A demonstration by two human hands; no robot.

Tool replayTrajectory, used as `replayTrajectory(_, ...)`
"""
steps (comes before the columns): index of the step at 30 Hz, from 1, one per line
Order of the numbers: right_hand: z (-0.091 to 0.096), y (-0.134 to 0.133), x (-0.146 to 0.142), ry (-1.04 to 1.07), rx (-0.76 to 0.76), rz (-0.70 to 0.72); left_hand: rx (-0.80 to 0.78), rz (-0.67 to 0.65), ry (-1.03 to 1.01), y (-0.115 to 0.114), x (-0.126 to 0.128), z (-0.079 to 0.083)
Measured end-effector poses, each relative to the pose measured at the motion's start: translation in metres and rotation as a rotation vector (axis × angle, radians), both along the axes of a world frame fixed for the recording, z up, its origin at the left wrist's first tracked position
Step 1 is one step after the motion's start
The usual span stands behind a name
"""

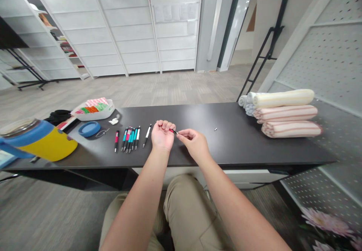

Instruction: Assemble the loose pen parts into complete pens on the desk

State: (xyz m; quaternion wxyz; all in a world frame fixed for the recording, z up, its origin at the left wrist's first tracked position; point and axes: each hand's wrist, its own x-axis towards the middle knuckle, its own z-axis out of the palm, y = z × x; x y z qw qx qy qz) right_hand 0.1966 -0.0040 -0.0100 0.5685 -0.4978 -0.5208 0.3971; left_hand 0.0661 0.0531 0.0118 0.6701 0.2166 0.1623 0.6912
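My left hand (163, 137) is turned palm up, its fingers curled round a red-and-black pen (172, 130). The pen points to the right, and my right hand (195, 142) pinches its dark tip end between thumb and fingers. To the right on the dark table lies a small silver piece, like a pen tip (215, 129). Just left of my left hand rests a white-and-black pen (147, 135). Beyond it is a row of several teal, red and white pens (130, 139), and a red pen (116, 141) lies apart at the row's left.
Rolled towels (291, 113) are stacked at the table's right end. On the left are a yellow-and-blue jug (46, 140), a blue lid (89, 129), crumpled white tissue (114, 121) and a clear tray (110, 110) of colourful packets. The table's near edge (240, 164) runs above my knees.
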Motion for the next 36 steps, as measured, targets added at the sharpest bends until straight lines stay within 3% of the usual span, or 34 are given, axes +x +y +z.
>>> replayTrajectory(14, -0.0003, 0.0000, 0.0000, -0.062, -0.024, -0.036, 0.024, 0.027, 0.125, -0.0074, 0.0041, 0.0045)
replayTrajectory(23, -0.0056, -0.0010, 0.0002, -0.147, 0.033, -0.004, 0.027, 0.055, 0.073, -0.0091, 0.0032, 0.0052)
replayTrajectory(32, 0.0007, -0.0059, 0.0022, -0.283, 0.061, -0.029, 0.012, 0.044, 0.081, -0.0096, 0.0026, 0.0055)
replayTrajectory(36, -0.0004, -0.0053, 0.0002, -0.236, 0.060, -0.020, 0.005, 0.025, -0.002, -0.0096, 0.0023, 0.0051)
